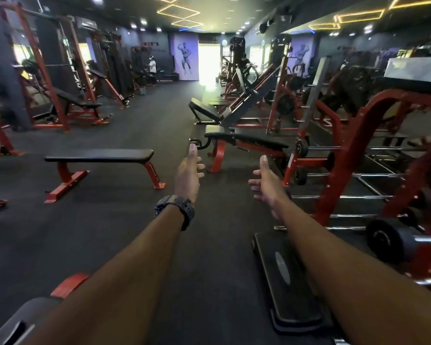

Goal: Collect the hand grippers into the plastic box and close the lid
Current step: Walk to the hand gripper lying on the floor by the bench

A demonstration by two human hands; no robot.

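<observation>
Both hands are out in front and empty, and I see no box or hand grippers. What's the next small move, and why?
Probably look around before reaching. The left hand and right hand are open, holding nothing, over bare floor. Only the flat bench and barbell rack show nearby; no box or hand grippers are visible.

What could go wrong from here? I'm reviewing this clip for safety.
Neither the left hand nor the right hand holds anything, and no hand grippers or box are in view, so time may go on searching. Walking ahead, a foot could catch the step platform or the flat bench.
</observation>
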